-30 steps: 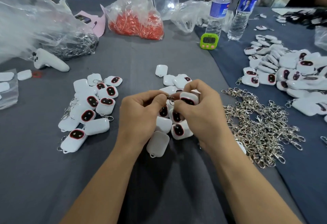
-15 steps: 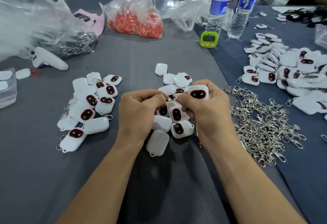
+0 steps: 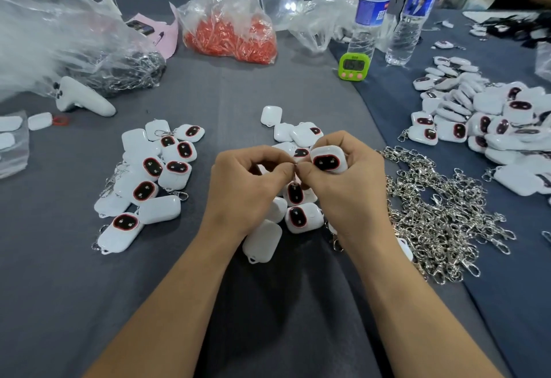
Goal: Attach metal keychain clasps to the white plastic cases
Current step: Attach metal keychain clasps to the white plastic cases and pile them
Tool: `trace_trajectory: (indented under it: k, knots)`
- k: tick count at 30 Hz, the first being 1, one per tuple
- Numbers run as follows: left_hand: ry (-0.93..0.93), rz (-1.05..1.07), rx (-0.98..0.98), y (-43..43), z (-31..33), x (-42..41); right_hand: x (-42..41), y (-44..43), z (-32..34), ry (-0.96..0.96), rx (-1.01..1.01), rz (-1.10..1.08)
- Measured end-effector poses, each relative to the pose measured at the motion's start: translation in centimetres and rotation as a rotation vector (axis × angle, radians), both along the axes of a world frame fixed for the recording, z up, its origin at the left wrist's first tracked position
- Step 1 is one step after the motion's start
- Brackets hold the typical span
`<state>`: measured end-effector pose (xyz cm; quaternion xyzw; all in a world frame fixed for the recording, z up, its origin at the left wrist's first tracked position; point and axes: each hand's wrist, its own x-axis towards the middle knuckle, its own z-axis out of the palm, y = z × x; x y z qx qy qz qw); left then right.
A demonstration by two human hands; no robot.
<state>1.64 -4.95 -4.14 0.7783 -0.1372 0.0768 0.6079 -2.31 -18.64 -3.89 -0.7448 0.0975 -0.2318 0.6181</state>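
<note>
Pinching at a sliver of metal, the person's two hands meet thumb to thumb over the middle of the counter (image 3: 238, 91). The right hand (image 3: 354, 195) grips a white case (image 3: 329, 160) with its dark, red-rimmed window turned up, fingers curled round the far side and the thumb pressed near its lower left corner. The left hand (image 3: 244, 189) is curled as well, thumb and forefinger nipped on what looks like the ring end of a clasp (image 3: 295, 172). Only a glint of it shows between the fingertips, so I cannot tell whether it is through the case's loop yet.

I take this for the threading step, with the ring being worked onto the loop at the corner of the case. The next move, as I judge it, calls for a steady hold from the right hand while the left turns or pushes the ring fully through. A light tug would then check that it has caught, before the case goes to the done pile (image 3: 155, 175) on the left, where clasps poke out at the edges.

Bare cases (image 3: 298, 216) lie directly under the hands. The spare clasps (image 3: 441, 222) are heaped just right of the right wrist, close enough for the next pick. A larger heap (image 3: 483, 121) of cases sits farther right, and a green timer (image 3: 351, 65) stands near the far edge.
</note>
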Motion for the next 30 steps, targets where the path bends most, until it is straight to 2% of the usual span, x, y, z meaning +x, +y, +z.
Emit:
trace_trajectory:
  k: [9, 13, 19, 26, 30]
  knots:
    - [0.027, 0.019, -0.036, 0.13, -0.37, 0.13, -0.01, 0.16, 0.05, -0.018, 0.101, 0.062]
    - [-0.094, 0.053, 0.183, 0.18, -0.58, -0.12, 0.02, 0.25, 0.11, -0.043, -0.021, -0.006]
    - [-0.138, 0.097, 0.168, 0.33, -0.26, -0.2, -0.22, 0.49, 0.23, -0.084, -0.262, -0.051]
    - [-0.073, 0.059, 0.042, 0.06, -0.11, -0.26, 0.2, 0.04, 0.1, -0.029, 0.032, 0.015]
    - [0.015, 0.012, 0.038, -0.05, -0.14, -0.33, 0.16, -0.26, -0.04, -0.048, -0.036, -0.011]
